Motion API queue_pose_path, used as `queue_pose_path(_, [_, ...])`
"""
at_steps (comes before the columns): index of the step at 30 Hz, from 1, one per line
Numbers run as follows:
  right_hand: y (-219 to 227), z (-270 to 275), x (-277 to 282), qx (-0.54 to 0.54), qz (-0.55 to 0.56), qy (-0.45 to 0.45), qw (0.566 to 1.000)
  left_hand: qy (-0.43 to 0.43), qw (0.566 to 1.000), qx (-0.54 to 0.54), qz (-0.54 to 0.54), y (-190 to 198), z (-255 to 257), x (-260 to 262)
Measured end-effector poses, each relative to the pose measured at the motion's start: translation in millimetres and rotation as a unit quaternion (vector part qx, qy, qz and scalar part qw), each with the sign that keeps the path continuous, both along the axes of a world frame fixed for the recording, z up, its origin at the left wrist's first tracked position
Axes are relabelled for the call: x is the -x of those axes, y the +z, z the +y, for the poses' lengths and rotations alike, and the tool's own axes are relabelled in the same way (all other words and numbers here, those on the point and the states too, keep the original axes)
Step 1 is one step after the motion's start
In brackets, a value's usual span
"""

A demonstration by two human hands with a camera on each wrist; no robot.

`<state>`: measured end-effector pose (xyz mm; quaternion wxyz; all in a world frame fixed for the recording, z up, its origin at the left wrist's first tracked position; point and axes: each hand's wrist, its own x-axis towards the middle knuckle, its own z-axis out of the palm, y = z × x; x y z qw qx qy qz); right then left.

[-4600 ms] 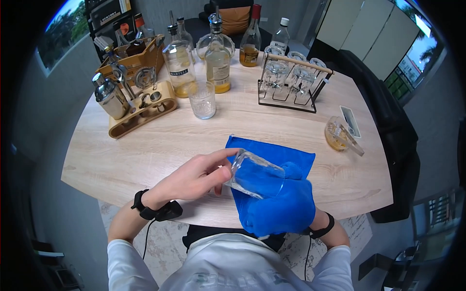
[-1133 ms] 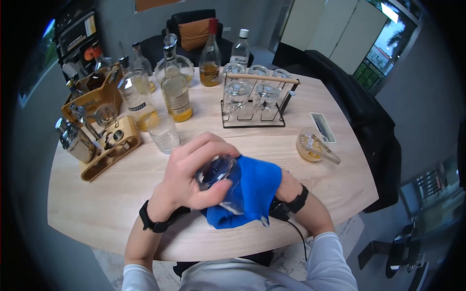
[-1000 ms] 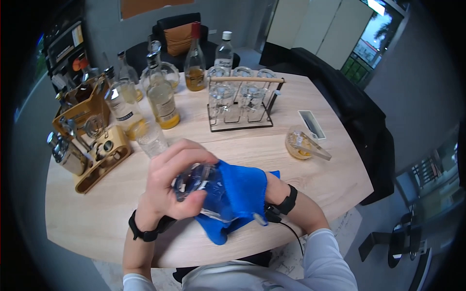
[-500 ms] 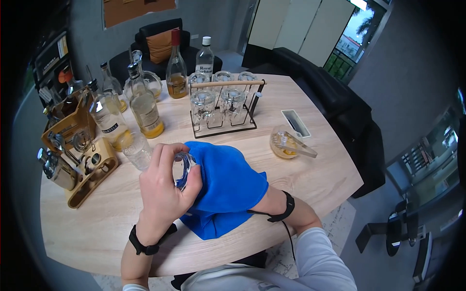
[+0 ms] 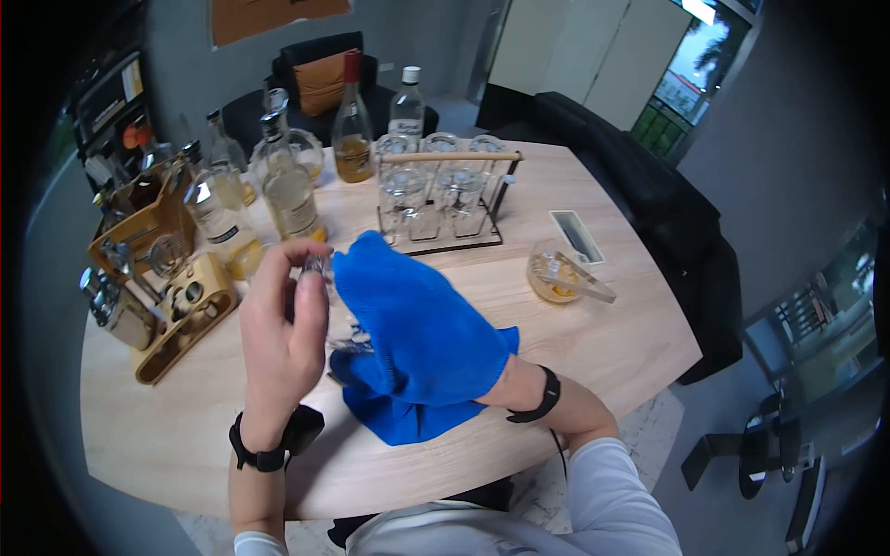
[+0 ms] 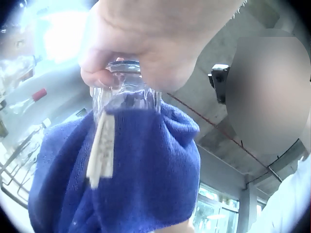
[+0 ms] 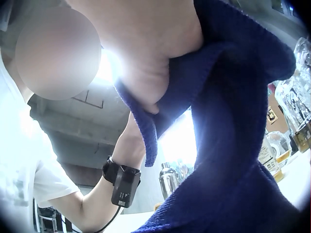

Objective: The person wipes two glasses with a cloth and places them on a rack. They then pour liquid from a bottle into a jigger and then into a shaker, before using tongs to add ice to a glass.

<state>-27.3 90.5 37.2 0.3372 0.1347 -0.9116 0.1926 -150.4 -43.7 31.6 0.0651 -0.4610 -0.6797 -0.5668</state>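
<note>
With our left hand (image 5: 281, 343) we are gripping the glass (image 6: 129, 99), partly inside the blue cloth (image 5: 417, 324) above the table (image 5: 630, 324), risking a slip if cloth pressure twists it; our right hand's (image 7: 150, 43) finger state we cannot tell.

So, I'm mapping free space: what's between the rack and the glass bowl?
Bare tabletop between the rack and the glass bowl; the head view shows it.
</note>
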Motion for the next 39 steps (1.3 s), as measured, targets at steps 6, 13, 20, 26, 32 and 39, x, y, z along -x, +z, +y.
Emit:
queue_pose_path(6, [-16,4,7,-0.012,0.019,0.005,1.000,-0.024,0.989,-0.060,-0.136,8,-8,13])
queue_pose_path(13, [-32,10,14,0.062,0.002,-0.072,0.995,0.076,0.991,0.003,0.113,-11,12,-11])
queue_pose_path(20, [-22,5,10,0.116,-0.091,-0.072,0.986,0.043,0.986,0.025,0.157,-14,13,-21])
queue_pose_path(26, [-12,6,-6,0.123,-0.129,-0.050,0.983,-0.001,0.986,-0.020,0.165,-8,10,-16])
queue_pose_path(32, [-21,26,-12,0.318,-0.214,0.083,0.920,-0.097,0.990,-0.007,0.099,-8,7,-2])
queue_pose_path(39, [-9,20,-22,0.631,-0.388,0.177,0.648,-0.189,0.980,-0.058,-0.029,4,-8,4])
